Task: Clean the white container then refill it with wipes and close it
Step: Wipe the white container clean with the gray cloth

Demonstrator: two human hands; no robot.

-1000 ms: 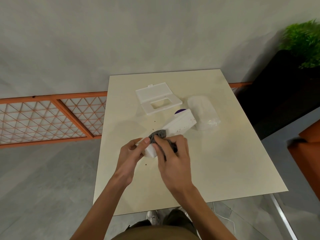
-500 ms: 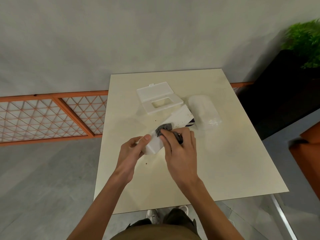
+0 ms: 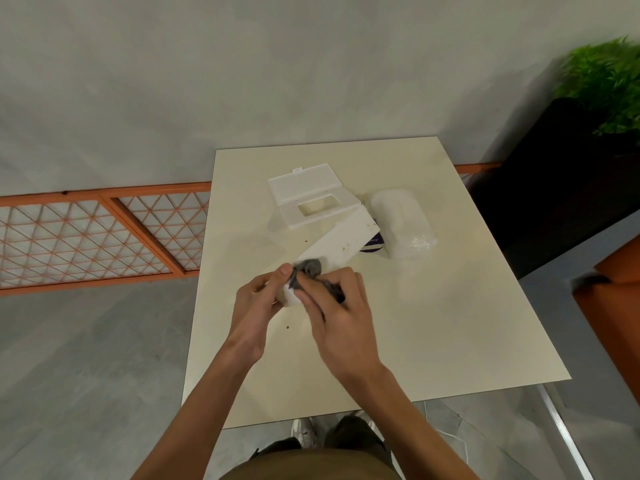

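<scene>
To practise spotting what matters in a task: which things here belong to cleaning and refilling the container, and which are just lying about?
Part of the job:
- white container, gripped by the left hand
- grey cloth, held in the right hand
- lid
- bag of wipes

Just lying about:
- plant
- orange railing
</scene>
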